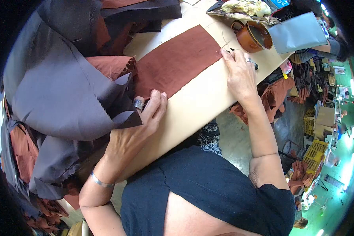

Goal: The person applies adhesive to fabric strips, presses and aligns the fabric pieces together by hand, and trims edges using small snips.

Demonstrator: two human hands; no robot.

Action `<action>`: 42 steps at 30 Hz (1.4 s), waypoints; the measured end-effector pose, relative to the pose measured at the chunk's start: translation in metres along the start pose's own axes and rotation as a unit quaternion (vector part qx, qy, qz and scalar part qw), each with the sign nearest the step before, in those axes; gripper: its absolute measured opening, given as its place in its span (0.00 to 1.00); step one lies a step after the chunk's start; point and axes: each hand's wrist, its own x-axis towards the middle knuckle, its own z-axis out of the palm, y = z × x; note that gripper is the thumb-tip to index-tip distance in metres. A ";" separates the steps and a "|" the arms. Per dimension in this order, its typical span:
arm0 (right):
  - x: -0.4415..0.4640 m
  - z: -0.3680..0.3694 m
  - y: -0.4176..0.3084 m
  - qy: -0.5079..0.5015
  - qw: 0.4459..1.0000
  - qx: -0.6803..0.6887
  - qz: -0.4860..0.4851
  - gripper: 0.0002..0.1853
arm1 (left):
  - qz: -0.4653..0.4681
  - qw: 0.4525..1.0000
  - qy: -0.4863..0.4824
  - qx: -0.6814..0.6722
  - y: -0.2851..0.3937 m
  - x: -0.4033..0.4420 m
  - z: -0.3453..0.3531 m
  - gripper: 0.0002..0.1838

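A reddish-brown cloth piece lies flat on the pale tabletop, with frayed threads along its edges. My left hand is at its near left edge, fingers bent and pressed together on the cloth, with a metal ring or thimble on one finger. At the far right corner, my right hand pinches the cloth between thumb and fingertips. Small dark tips and a dark end show around that hand; their kind is mostly hidden. Dark grey cloth is heaped beside my left hand and overlaps the left end of the brown piece.
Beyond my right hand stands a brown mug, beside a grey-blue pouch. A pale crumpled bundle lies at the far edge. Brown cloth scraps hang below the table's right side. Yellow crates stand farther right.
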 end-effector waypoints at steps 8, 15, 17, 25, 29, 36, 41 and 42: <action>-0.002 -0.008 -0.010 0.006 0.983 -0.171 -0.072 0.20 | -0.008 1.000 0.007 0.019 0.001 -0.003 -0.001 0.25; 0.002 -0.003 0.001 0.018 0.976 -0.193 -0.096 0.22 | -0.002 0.999 0.038 -0.001 0.000 0.000 0.003 0.25; -0.006 -0.007 -0.010 0.013 0.977 -0.168 -0.129 0.22 | -0.003 0.999 0.043 0.002 0.001 0.000 0.005 0.25; 0.007 -0.002 0.005 0.024 0.970 -0.207 -0.123 0.26 | -0.002 0.999 0.019 0.039 -0.002 -0.002 -0.004 0.19; 0.001 -0.010 -0.001 0.021 0.963 -0.196 -0.187 0.26 | -0.011 1.000 0.006 -0.014 -0.001 -0.006 -0.005 0.21; -0.017 -0.011 -0.035 -0.014 0.970 -0.102 -0.221 0.27 | -0.010 0.999 -0.014 -0.046 0.000 -0.006 -0.010 0.25; 0.000 -0.024 -0.002 -0.041 0.976 0.155 -0.145 0.26 | -0.005 0.998 -0.031 -0.053 -0.002 -0.002 -0.015 0.24; 0.007 -0.028 0.017 -0.007 0.972 0.205 -0.112 0.27 | -0.006 0.998 -0.030 -0.058 -0.002 -0.002 -0.014 0.23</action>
